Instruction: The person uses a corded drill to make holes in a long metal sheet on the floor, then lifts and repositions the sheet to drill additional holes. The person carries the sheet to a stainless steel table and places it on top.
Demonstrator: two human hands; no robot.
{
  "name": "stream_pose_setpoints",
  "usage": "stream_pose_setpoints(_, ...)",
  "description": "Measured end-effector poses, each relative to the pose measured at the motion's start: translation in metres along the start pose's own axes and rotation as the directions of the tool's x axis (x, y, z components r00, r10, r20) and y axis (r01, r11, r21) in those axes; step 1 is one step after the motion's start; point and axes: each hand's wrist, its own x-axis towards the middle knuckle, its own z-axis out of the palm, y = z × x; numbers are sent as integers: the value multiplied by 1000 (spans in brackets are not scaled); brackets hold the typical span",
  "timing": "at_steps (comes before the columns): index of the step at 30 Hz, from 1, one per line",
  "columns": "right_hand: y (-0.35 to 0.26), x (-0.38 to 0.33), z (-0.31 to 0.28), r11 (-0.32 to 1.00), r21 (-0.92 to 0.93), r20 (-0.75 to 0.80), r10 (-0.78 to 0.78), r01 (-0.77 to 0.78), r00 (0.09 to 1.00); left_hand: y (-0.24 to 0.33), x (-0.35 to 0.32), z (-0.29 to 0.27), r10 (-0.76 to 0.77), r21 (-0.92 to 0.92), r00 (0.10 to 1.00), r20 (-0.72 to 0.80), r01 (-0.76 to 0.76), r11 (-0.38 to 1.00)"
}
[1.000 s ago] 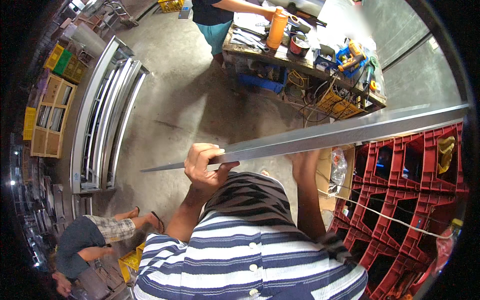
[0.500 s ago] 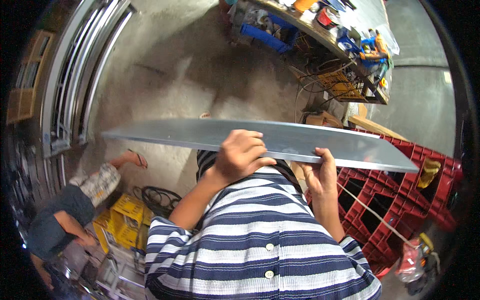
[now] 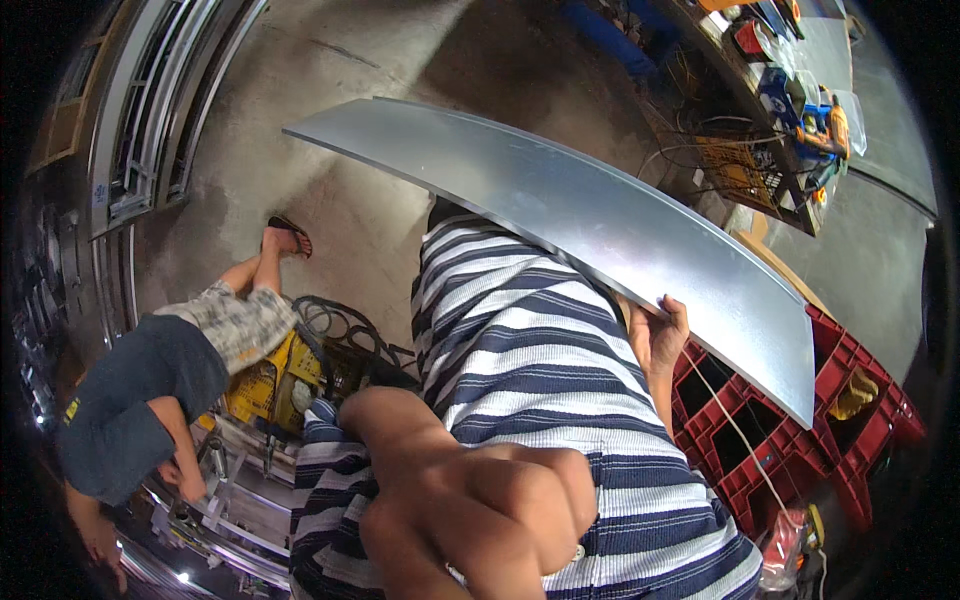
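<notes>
A long, flat, grey metal sheet (image 3: 600,220) stretches from the upper middle down to the right, in front of my striped shirt. My right hand (image 3: 658,338) grips its lower edge, fingers curled over the rim, just above the red crates. My left hand (image 3: 490,510) is off the sheet and raised very close to the camera. Its fingers are curled into a fist, and I see nothing in it.
Red plastic crates (image 3: 770,420) stack at my right. At the left a person (image 3: 170,370) crouches beside a yellow box (image 3: 262,385) and black cables (image 3: 345,330). Metal frames (image 3: 150,120) line the left, and a cluttered workbench (image 3: 780,90) stands at the upper right.
My left hand has let go of the sheet and come up toward the camera. The sheet has swung so that it slopes down to the right, held only by my right hand.
</notes>
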Motion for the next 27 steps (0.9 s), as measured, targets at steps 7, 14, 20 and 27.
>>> stream_pose_setpoints(7,-1,1,-21,997,51,59,-60,57,996,-4,1,15,-326,-445,944,-53,270,854)
stream_pose_setpoints(14,7,-6,-3,974,152,-46,-162,167,986,-25,23,5,-268,-159,956,122,285,945)
stream_pose_setpoints(20,9,-4,-28,966,216,-7,-146,144,989,-24,22,24,-353,-217,935,18,348,912)
stream_pose_setpoints(27,17,1,-37,951,300,38,-94,79,995,-49,13,8,-247,-285,964,99,265,921)
